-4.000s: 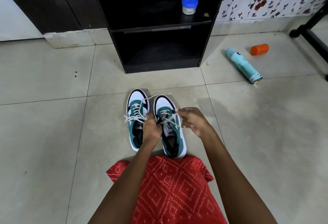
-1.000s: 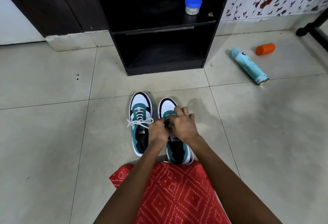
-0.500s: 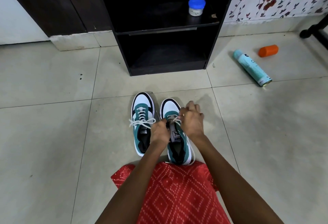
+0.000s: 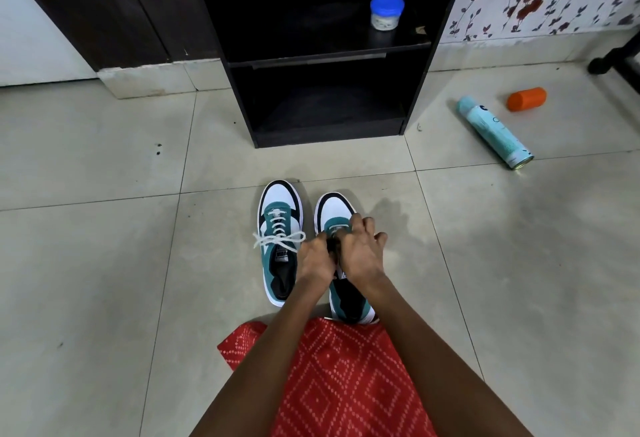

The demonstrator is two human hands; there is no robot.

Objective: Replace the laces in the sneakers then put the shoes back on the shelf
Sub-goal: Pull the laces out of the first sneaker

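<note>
Two teal, white and black sneakers stand side by side on the tiled floor, toes toward the shelf. The left sneaker [image 4: 278, 249] has its white lace [image 4: 277, 238] threaded and tied in a bow. Over the tongue of the right sneaker [image 4: 337, 215], my left hand [image 4: 313, 260] and my right hand [image 4: 360, 251] meet with fingers curled, working its lace, which they mostly hide. The black shelf unit [image 4: 325, 66] stands just beyond the toes, its lower compartment bare.
A small jar with a blue lid [image 4: 387, 11] sits on the shelf's upper board. A teal spray can [image 4: 493, 132] and an orange cap [image 4: 526, 98] lie on the floor at right. A black furniture leg [image 4: 613, 62] is at far right. My red patterned garment [image 4: 343, 384] covers my lap.
Four seconds ago the right sneaker's lace ends trailed loose; now both hands have closed together over its tongue, hiding the lace. The left sneaker has not moved.
</note>
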